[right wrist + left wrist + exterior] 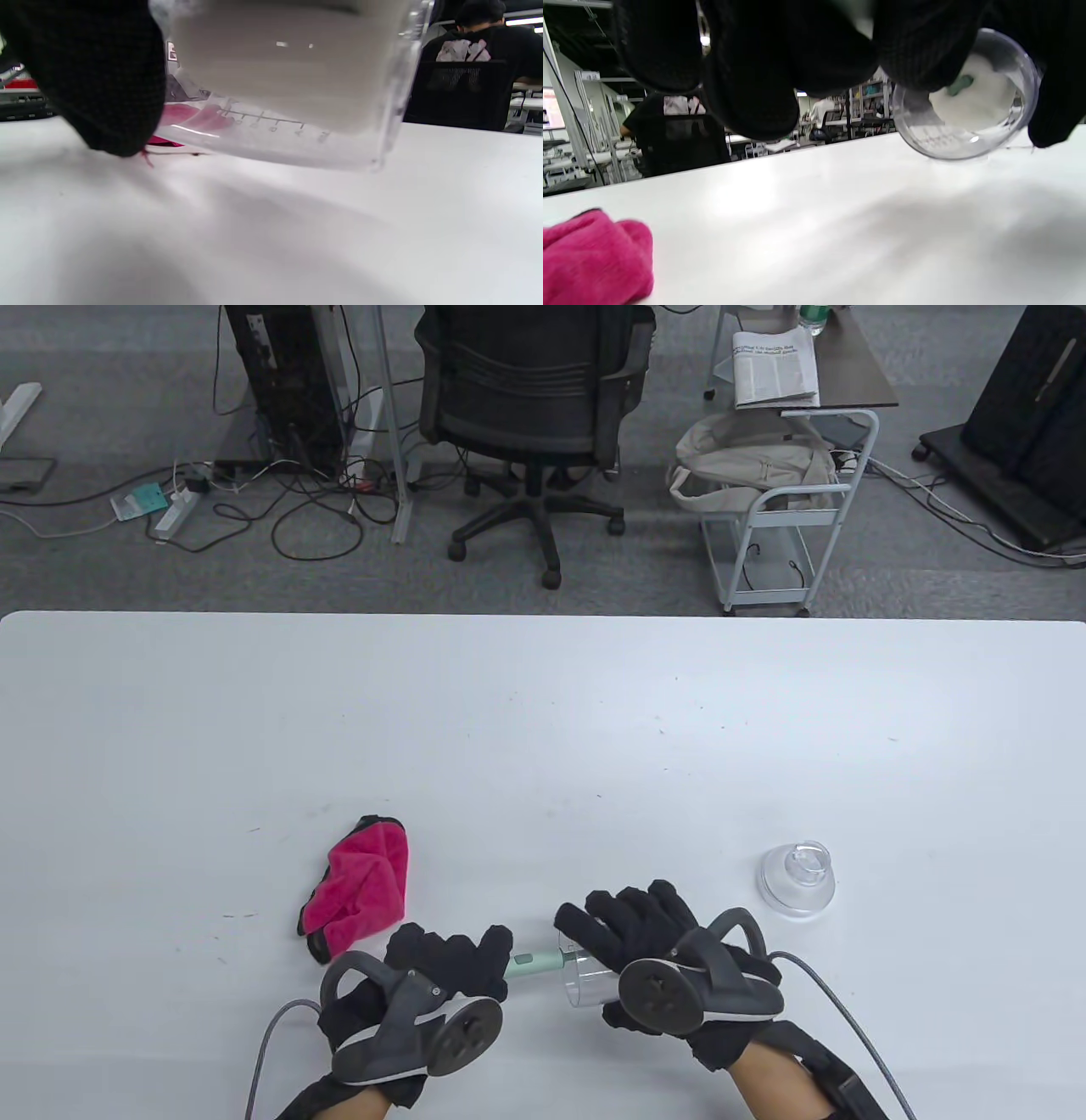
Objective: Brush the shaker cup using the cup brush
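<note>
Both hands work near the front edge of the table [543,712], a little right of its middle: the left hand [424,993] grips the pale green handle of the cup brush [536,960], and the right hand [670,967] holds the clear shaker cup [590,984] on its side, its mouth turned toward the left hand and its body lifted slightly off the table, as the right wrist view shows by the shadow beneath the graduated wall. The brush shaft enters the mouth of the cup; in the left wrist view, the white brush head with a green tip is visible through the transparent base, so the head appears to sit deep inside. The step in hand is judged to be the scrubbing of the interior. The next move likely calls for pushing, drawing and twisting the brush along the cup's axis while the right hand keeps the cup steady, or turns it so that the whole wall is reached. Counted items: one shaker cup, one cup brush, one clear domed lid [796,880] lying near the right hand toward the table's right edge, and one pink cloth [361,891] lying just beyond the left hand.
</note>
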`<action>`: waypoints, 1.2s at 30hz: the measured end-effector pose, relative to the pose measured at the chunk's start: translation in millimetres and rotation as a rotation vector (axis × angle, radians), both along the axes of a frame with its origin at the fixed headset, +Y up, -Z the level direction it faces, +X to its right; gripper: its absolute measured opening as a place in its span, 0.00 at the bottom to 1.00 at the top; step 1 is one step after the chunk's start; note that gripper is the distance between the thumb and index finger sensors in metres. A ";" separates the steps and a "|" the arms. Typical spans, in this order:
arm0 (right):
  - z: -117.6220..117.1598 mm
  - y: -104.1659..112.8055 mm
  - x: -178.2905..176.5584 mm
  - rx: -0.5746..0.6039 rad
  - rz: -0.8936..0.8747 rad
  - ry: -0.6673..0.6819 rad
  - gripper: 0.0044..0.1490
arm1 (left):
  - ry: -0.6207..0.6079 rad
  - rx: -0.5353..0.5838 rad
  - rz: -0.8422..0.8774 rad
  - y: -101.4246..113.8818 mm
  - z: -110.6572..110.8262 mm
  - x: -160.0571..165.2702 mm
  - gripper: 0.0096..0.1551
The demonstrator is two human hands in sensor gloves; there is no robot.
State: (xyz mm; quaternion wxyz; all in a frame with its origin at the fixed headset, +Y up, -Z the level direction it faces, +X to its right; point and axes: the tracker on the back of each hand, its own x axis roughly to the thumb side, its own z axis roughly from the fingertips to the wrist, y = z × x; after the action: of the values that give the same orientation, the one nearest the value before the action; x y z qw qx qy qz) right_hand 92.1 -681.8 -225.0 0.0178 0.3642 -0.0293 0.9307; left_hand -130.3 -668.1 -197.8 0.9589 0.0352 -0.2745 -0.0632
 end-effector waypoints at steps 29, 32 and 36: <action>-27.9 21.3 74.7 0.026 -0.294 -0.226 0.70 | 0.105 -0.051 0.088 6.0 -2.7 -11.3 0.37; -32.2 20.5 91.9 0.001 -0.364 -0.268 0.70 | 0.181 -0.037 0.134 6.6 -6.6 -19.6 0.37; -33.8 21.2 96.2 0.002 -0.423 -0.280 0.70 | 0.220 -0.149 0.222 -5.6 -15.4 -14.1 0.39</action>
State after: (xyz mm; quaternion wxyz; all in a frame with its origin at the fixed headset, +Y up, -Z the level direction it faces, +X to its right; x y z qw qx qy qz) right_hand 188.3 -660.5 -258.8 0.2076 0.2174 -0.1082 0.9476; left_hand -144.3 -673.7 -213.1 0.9842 -0.0131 -0.1661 0.0600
